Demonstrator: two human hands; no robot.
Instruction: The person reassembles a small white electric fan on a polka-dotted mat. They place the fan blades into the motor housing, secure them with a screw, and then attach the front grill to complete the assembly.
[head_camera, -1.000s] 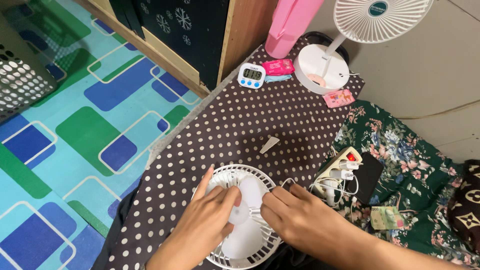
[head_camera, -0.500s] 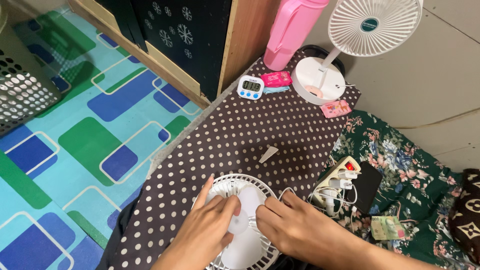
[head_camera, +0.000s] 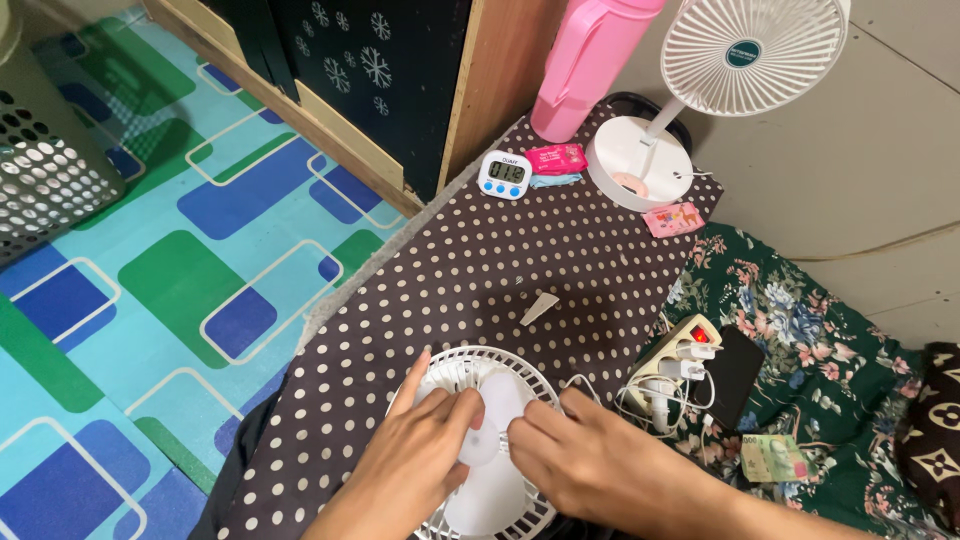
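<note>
Both hands are working on a small white fan lying face up at the near end of a brown polka-dot cloth, close to the bottom edge of the view. The fan's round grille is showing around the hands, and its pale blades are lying exposed at the centre.

The left hand is resting on the left half of the fan. Its fingers are pressed together and curled onto a blade near the hub, with the forefinger lying out along the grille rim. The right hand is covering the right half; its fingers are bunched and pinching at the blade assembly beside the hub. The two sets of fingertips are sitting just beside each other.

A small pale wedge-shaped piece is lying on the cloth beyond the fan, apart from both hands. At the far end of the cloth, a digital timer, a pink packet, a pink jug and a white standing fan are grouped together. To the right of the cloth, on a green floral fabric, a power strip with plugs and white cables, a dark phone and a banknote are lying. A patterned blue-green floor mat is lying to the left.
</note>
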